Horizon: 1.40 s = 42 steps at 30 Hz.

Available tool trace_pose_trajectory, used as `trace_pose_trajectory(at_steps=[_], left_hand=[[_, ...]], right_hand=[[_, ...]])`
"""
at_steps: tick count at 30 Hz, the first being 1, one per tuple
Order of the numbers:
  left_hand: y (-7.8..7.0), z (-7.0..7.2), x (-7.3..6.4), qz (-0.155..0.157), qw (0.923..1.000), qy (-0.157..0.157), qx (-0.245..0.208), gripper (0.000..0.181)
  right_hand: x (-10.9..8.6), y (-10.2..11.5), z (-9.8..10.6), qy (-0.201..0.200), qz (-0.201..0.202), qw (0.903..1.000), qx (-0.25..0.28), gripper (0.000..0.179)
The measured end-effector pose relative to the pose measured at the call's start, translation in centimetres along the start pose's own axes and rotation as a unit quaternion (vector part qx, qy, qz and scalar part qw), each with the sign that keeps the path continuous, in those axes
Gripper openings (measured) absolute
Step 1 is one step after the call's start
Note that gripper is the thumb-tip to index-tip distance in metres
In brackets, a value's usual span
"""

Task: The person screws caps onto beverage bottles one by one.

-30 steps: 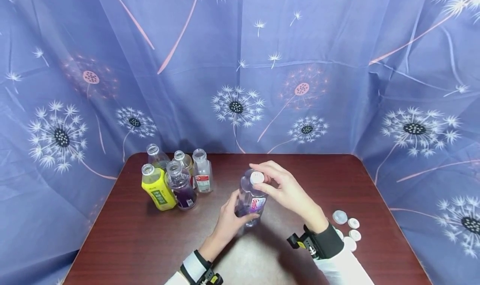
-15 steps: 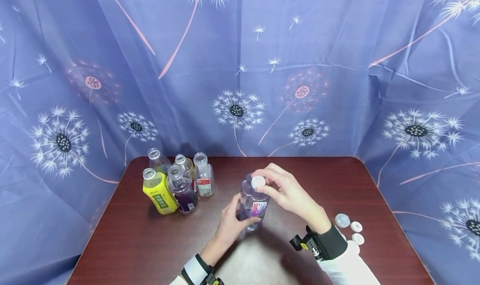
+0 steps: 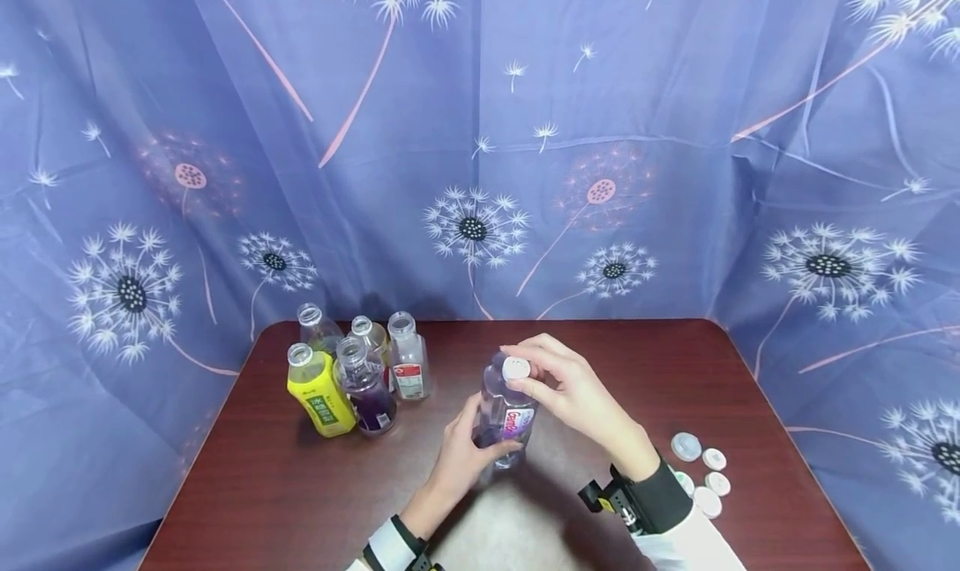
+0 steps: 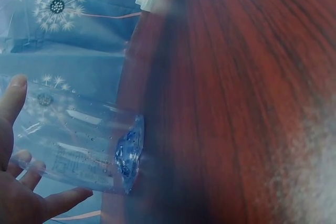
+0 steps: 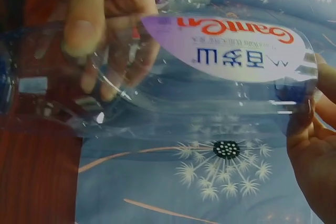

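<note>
A clear, purplish plastic bottle [image 3: 497,392] with a white and purple label is held just in front of the person, its base over the table. The left hand [image 3: 457,456] grips its lower body, thumb across the front. At the top, the right hand [image 3: 576,394] pinches the white cap [image 3: 516,368] between thumb and fingers. In the left wrist view the bottle's base [image 4: 128,153] shows clear, with droplets inside. The right wrist view has the label [image 5: 236,48] upside down; the cap is hidden there.
Several capless bottles stand at the table's back left, among them a yellow-labelled bottle [image 3: 322,396], a purple-wrapped bottle [image 3: 371,396] and a clear square bottle [image 3: 408,363]. Loose white caps [image 3: 707,502] lie right of the right forearm. A blue dandelion-print curtain [image 3: 480,137] surrounds the table [image 3: 285,504].
Both hands keep their hold on the bottle and cap. The right fingers have shifted slightly around the cap. The whole scene sits a little lower as the head view tilts.
</note>
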<state>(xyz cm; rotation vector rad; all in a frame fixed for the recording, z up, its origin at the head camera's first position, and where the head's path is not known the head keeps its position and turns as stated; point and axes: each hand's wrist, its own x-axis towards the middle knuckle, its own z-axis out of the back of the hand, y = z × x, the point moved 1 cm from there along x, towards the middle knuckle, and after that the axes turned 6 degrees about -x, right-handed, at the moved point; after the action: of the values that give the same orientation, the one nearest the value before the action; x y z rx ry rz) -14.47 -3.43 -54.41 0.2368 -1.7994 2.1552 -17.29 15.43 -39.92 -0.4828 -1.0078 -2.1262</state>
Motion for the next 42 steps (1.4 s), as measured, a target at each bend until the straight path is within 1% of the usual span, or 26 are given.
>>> trace_pose_trajectory(at_steps=[3,7,9,12,16,18,20,21,23,25,27,29,31,33,35,37,39,42], left_hand=[[0.0,-0.1,-0.1,0.003,1.0,0.0,0.002,0.075],[0.1,-0.2,-0.3,0.004,1.0,-0.001,0.0,0.076],[0.1,-0.2,-0.4,0.004,1.0,-0.002,0.001,0.077],[0.2,-0.3,-0.5,0.0,1.0,-0.001,0.008,0.077],[0.2,-0.3,-0.4,-0.005,0.9999,-0.002,0.015,0.078],[0.3,-0.3,-0.4,-0.005,0.9999,-0.003,0.013,0.079],[0.4,-0.4,-0.4,-0.002,0.9999,-0.004,0.012,0.081],[0.4,-0.4,-0.4,0.0,0.9999,-0.005,0.012,0.081],[0.4,-0.4,-0.4,0.005,0.9999,-0.005,0.013,0.082],[0.5,-0.4,-0.4,0.004,0.9998,-0.004,0.021,0.082],[0.6,-0.4,-0.5,0.0,0.9996,-0.001,0.03,0.083],[0.6,-0.4,-0.5,-0.005,0.9993,0.001,0.036,0.084],[0.7,-0.3,-0.6,-0.013,0.9991,0.003,0.041,0.086],[0.8,-0.3,-0.6,-0.019,0.999,0.002,0.041,0.087],[0.8,-0.2,-0.7,-0.028,0.9986,0.002,0.045,0.089],[0.9,-0.1,-0.8,-0.036,0.9979,0.003,0.053,0.091],[1.0,0.0,-0.8,-0.046,0.9969,0.005,0.064,0.092],[1.2,0.0,-0.9,-0.06,0.9943,0.01,0.087,0.091]], right_hand=[[-0.1,-0.1,0.0,0.005,-0.01,0.9999,-0.004,0.035],[-0.3,0.0,-0.1,-0.004,-0.023,0.9997,-0.01,0.031],[-0.4,0.0,-0.3,-0.014,-0.025,0.9996,-0.006,0.033],[-0.7,0.1,-0.5,-0.036,-0.021,0.9991,-0.002,0.04],[-1.2,0.4,-0.6,-0.08,0.008,0.9967,0.008,0.048],[-1.4,0.6,-0.4,-0.114,0.03,0.9929,0.014,0.043],[-1.6,0.7,-0.2,-0.153,0.049,0.9868,0.019,0.037],[-1.8,0.6,-0.2,-0.171,0.054,0.9836,0.021,0.038],[-2.2,0.4,-0.2,-0.198,0.052,0.9784,0.027,0.046],[-3.0,0.0,-0.5,-0.211,0.033,0.9764,0.034,0.057],[-3.9,-0.5,-1.0,-0.204,0.001,0.9781,0.041,0.069],[-5.1,-1.0,-1.8,-0.184,-0.04,0.9814,0.037,0.083],[-6.2,-1.4,-2.9,-0.152,-0.082,0.9845,0.028,0.096],[-7.1,-1.7,-4.2,-0.117,-0.119,0.9859,0.016,0.104],[-7.8,-1.8,-5.4,-0.085,-0.154,0.9843,0.013,0.105],[-8.2,-1.9,-6.5,-0.061,-0.18,0.9816,0.016,0.102],[-8.4,-2.0,-7.3,-0.051,-0.203,0.9776,0.025,0.099],[-8.4,-2.3,-8.2,-0.05,-0.218,0.9743,0.028,0.096]])
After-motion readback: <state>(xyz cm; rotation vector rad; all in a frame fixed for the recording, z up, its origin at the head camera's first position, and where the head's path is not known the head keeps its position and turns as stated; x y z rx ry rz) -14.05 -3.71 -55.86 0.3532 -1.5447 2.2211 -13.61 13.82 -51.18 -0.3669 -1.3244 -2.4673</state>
